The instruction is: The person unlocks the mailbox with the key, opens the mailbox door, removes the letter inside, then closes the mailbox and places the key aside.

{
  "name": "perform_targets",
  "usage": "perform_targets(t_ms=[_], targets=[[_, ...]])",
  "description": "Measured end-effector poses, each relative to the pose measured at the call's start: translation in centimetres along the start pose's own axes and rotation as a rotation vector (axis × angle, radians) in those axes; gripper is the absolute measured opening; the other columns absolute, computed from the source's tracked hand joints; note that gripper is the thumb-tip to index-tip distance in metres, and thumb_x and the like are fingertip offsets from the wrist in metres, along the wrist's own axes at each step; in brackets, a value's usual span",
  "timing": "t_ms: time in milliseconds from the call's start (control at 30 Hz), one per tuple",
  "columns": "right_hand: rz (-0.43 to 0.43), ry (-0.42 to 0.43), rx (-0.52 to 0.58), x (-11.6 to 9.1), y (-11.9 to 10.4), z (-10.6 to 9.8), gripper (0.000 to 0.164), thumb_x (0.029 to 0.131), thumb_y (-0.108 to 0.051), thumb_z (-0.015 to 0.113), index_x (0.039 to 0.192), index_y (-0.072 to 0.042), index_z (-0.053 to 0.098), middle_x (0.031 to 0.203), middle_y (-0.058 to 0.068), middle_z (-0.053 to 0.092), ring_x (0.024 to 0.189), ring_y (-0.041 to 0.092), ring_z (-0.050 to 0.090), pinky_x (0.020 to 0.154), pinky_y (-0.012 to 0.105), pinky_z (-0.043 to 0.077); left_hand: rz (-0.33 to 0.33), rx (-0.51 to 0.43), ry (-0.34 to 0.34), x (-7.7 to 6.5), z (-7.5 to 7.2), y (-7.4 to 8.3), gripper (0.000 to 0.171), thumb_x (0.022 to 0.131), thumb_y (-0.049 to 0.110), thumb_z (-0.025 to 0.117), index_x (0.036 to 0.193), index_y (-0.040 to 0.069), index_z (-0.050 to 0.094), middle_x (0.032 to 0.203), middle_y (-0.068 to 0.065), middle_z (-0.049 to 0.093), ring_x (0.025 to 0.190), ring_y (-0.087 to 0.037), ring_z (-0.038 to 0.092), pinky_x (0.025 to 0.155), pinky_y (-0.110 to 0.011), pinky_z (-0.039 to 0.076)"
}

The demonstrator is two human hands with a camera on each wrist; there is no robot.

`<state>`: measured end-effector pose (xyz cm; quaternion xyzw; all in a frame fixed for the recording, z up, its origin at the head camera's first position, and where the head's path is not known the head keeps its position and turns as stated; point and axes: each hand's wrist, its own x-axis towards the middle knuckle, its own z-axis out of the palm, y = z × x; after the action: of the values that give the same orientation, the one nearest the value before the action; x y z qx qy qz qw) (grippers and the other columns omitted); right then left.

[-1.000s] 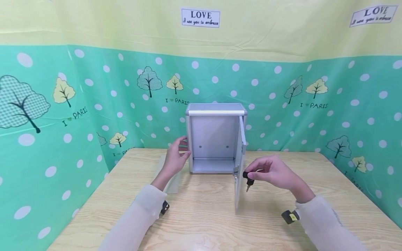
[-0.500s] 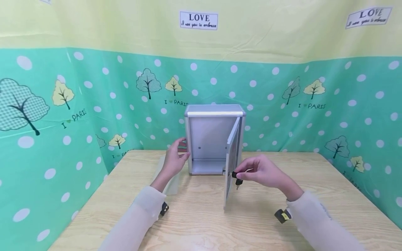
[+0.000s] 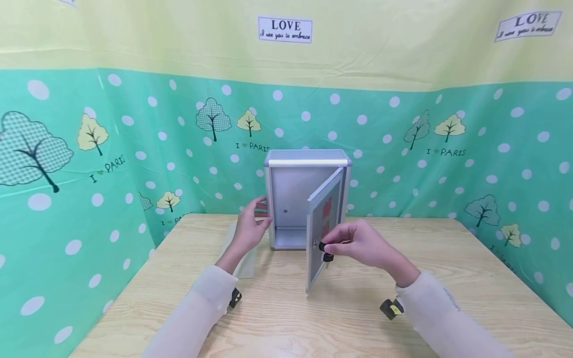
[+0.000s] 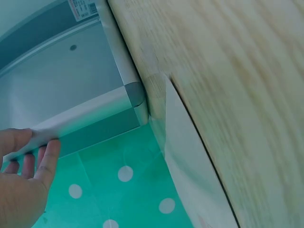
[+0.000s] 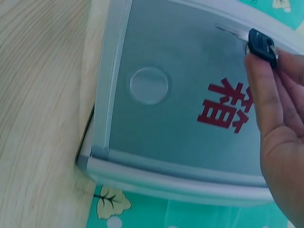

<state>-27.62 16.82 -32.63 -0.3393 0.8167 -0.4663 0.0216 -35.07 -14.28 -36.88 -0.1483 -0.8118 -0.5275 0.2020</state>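
A silver-grey metal box (image 3: pixel 309 155) stands upright on the table, its hinged door (image 3: pixel 315 268) partly swung out on the right side. My left hand (image 3: pixel 250 226) grips the box's left side; in the left wrist view its thumb lies on the front frame (image 4: pixel 90 107) and the fingers reach along the side wall. My right hand (image 3: pixel 362 243) pinches a black-headed key (image 3: pixel 323 246) at the door's lock. A second key (image 3: pixel 329 257) hangs below it. In the right wrist view, the dangling key (image 5: pixel 262 47) lies over the door's outer face, near red lettering (image 5: pixel 225 111).
A pale flat sheet (image 3: pixel 245 263) lies on the wooden table (image 3: pixel 277 318) left of the box, partly under the left arm. A green and yellow patterned curtain (image 3: pixel 385 164) hangs close behind the table and along both sides. A white label (image 4: pixel 83 8) is inside the box.
My right hand has moved left with the key, swinging the door partway toward the box, so its red lettering now shows. My left hand keeps its place on the box's side.
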Motion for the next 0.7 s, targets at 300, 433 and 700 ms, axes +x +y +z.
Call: perform_targets(t_ms=[300,433,700], targets=[[0.087,0.037,0.065,1.5,-0.5,1.5,0.013,0.090,-0.014,0.080,0.102,-0.008,0.078,0.095,0.005,0.076,0.086,0.023,0.072,0.075,0.031,0.061,0.015,-0.010,-0.001,0.0,-0.1,0.0,0.060,0.092,-0.009,0.069,0.146,0.004,0.047,0.126,-0.017,0.059,0.114,-0.034,0.065,0.092,-0.037,0.060],[0.107,0.065,0.072,2.0,-0.8,2.2,0.012,0.089,-0.011,0.080,0.100,-0.008,0.078,0.095,0.004,0.076,0.085,0.021,0.072,0.075,0.030,0.061,0.014,-0.006,0.000,0.0,-0.1,-0.1,0.059,0.092,-0.009,0.069,0.145,0.004,0.047,0.125,-0.017,0.060,0.113,-0.033,0.065,0.090,-0.032,0.060],[0.091,0.100,0.076,3.2,-1.3,3.2,0.009,0.089,-0.007,0.079,0.098,-0.004,0.077,0.092,0.006,0.076,0.085,0.027,0.072,0.075,0.034,0.062,0.022,-0.014,-0.005,0.0,0.0,-0.1,0.058,0.092,-0.009,0.068,0.145,0.002,0.047,0.126,-0.019,0.059,0.113,-0.035,0.065,0.091,-0.034,0.060]])
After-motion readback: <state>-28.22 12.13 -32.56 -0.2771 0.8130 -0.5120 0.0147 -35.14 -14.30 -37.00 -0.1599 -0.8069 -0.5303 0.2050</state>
